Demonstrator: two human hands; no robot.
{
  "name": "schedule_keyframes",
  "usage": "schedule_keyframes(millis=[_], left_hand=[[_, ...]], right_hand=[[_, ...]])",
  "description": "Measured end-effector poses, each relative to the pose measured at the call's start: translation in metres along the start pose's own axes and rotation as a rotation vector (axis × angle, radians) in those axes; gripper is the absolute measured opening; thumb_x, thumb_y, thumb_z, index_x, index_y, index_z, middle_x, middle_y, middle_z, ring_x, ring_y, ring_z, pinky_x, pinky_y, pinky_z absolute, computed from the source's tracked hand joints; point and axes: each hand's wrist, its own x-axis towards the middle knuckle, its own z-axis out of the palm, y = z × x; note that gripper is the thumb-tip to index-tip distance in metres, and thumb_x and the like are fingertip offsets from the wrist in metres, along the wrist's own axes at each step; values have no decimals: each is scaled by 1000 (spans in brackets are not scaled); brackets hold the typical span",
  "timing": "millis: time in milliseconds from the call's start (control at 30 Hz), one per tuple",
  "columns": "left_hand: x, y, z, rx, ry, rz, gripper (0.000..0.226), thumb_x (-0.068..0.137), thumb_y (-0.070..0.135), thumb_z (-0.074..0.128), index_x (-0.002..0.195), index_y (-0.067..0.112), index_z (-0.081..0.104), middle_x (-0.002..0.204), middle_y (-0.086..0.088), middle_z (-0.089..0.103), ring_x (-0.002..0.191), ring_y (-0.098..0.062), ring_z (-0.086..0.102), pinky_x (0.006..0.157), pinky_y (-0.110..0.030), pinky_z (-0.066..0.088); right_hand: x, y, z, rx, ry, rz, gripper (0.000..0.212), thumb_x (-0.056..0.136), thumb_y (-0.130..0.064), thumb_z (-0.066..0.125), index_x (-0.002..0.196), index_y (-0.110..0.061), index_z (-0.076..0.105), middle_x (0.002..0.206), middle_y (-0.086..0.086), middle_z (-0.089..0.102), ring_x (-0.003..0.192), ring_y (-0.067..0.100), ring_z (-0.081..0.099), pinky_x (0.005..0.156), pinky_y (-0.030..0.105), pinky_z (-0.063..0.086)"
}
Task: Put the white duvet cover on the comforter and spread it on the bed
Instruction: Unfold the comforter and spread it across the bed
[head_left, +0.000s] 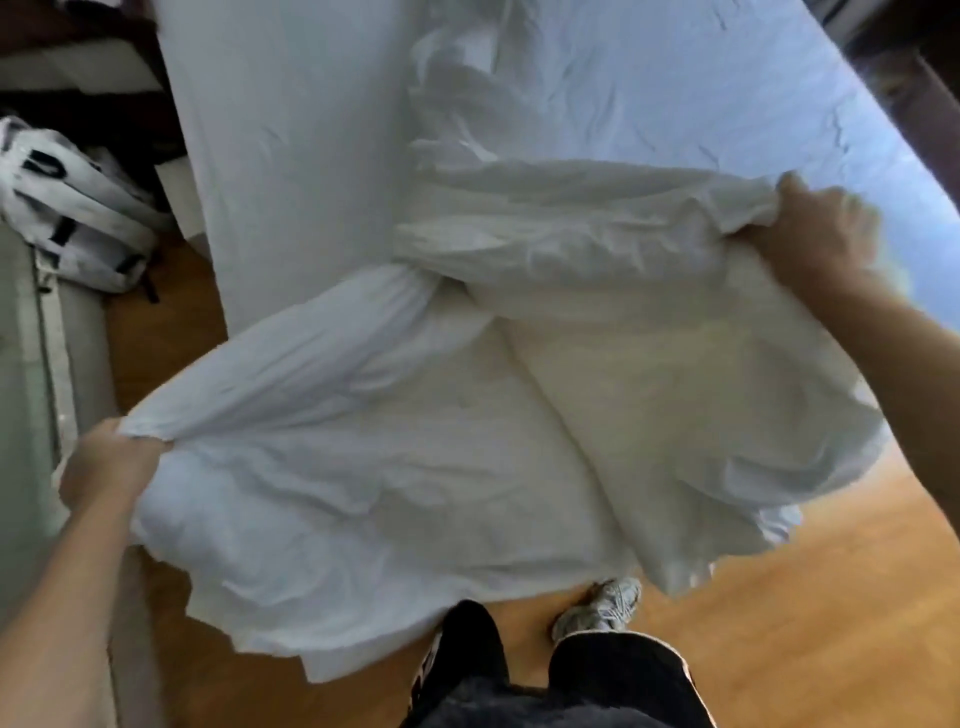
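Nearest the camera, the person's dark trousers (613, 670) and one pale shoe (602, 605) stand on the wooden floor (779, 597) at the foot of the bed (291, 156). Just above them hangs the white duvet cover (337, 441), bunched and lifted off the floor, with a creamier, thicker layer, likely the comforter (649, 374), showing on its right half. The left hand (111, 467) is clenched on a gathered corner low by the bed's near left corner; the right hand (815, 234) grips another bunched edge higher, over the bed's right edge. Held wide apart, the hands seem to stretch the fabric for shaking it out. Beyond, more cover lies crumpled along the mattress middle. A white bag (67, 208) sits on the floor left of the bed.
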Motion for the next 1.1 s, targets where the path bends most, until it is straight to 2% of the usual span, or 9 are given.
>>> schedule_keyframes(millis=[100, 167, 333, 433, 500, 700, 867, 1000, 1100], left_hand=[[-84, 20, 27, 350, -103, 100, 83, 79, 38, 76, 146, 15, 33, 140, -27, 40, 120, -44, 47, 95, -48, 41], [-142, 46, 56, 409, -186, 193, 91, 84, 40, 72, 153, 17, 17, 151, -23, 25, 130, -42, 38, 103, -46, 37], [-259, 143, 157, 32, -289, 453, 65, 89, 29, 65, 146, 13, 38, 143, -19, 41, 129, -34, 44, 102, -39, 39], [-299, 211, 198, -161, -302, 414, 58, 91, 24, 63, 144, 14, 42, 143, -14, 44, 130, -31, 44, 102, -39, 39], [-314, 245, 215, -282, -238, 343, 54, 90, 21, 62, 141, 13, 45, 141, -14, 48, 129, -30, 47, 101, -39, 41], [-343, 281, 226, -260, -20, 243, 50, 92, 21, 59, 139, 10, 47, 137, -16, 50, 127, -32, 46, 101, -42, 39], [-307, 293, 220, -192, 17, 299, 43, 93, 20, 57, 134, 9, 52, 131, -16, 54, 121, -34, 47, 97, -43, 41], [-232, 329, 212, -294, 8, 274, 37, 95, 22, 55, 128, 7, 56, 128, -19, 56, 118, -35, 50, 96, -39, 41], [-175, 345, 211, -307, -56, 281, 45, 93, 36, 58, 130, 11, 55, 132, -17, 56, 120, -35, 53, 96, -37, 42]], right_hand=[[-17, -7, 39, 37, -107, -38, 47, 90, -43, 59, 110, -2, 51, 104, 35, 58, 99, 48, 58, 79, 45, 43], [-36, -15, 69, 17, -226, -107, 44, 90, -43, 57, 110, -3, 55, 105, 29, 62, 98, 43, 61, 79, 42, 45], [-58, -5, 118, 108, -418, -270, 42, 90, -53, 52, 97, -11, 57, 89, 13, 63, 89, 35, 62, 70, 36, 42], [-32, 36, 126, 177, -410, -349, 44, 88, -57, 50, 77, -15, 48, 68, 1, 53, 69, 29, 57, 60, 33, 38], [2, 78, 130, 191, -414, -345, 45, 87, -59, 51, 78, -15, 51, 67, -1, 52, 66, 26, 52, 59, 33, 37], [68, 164, 175, 3, -534, -267, 47, 85, -64, 52, 101, -21, 60, 97, 7, 67, 90, 30, 62, 70, 34, 44], [77, 124, 208, -97, -898, -215, 46, 90, -29, 51, 133, -17, 43, 131, 14, 48, 122, 34, 45, 96, 40, 41], [76, 2, 200, 250, -641, -396, 76, 83, -13, 59, 151, -11, 24, 151, 15, 32, 138, 33, 28, 113, 38, 25], [73, -115, 185, 476, -317, -604, 69, 86, -24, 61, 147, -9, 33, 148, 16, 37, 137, 32, 30, 115, 41, 27]])
